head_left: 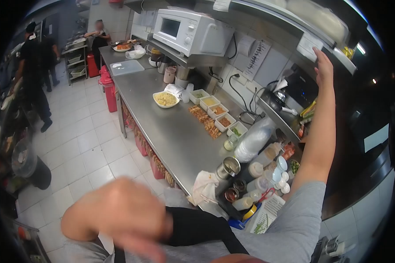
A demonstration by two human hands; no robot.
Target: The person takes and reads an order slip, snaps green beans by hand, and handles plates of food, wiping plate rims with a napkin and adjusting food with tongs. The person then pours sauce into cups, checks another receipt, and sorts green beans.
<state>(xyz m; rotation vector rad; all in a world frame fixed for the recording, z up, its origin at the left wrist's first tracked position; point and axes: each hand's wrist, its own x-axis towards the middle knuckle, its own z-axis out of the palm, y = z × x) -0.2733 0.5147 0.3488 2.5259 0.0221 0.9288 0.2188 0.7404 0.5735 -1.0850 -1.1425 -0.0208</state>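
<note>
My right hand point(324, 68) is raised high on the right, its fingers stretched upward. The fingertips overlap the lower edge of a white paper slip point(309, 44) hanging from the overhead shelf; whether they touch it I cannot tell. Close to the camera, in front of my chest, my left hand point(134, 215) is smeared by motion, so its grip does not show. A dark apron point(193, 225) lies behind it. Below my right arm stand squeeze bottles point(255, 170), jars and a white perforated basket point(270, 210).
A steel counter point(162, 127) carries a bowl of yellow food point(166, 99), several small white tubs point(225, 122), a steel pot point(228, 167) and a cloth point(205, 187). A microwave point(191, 33) sits on a shelf. Other people point(33, 74) stand at the far left and back.
</note>
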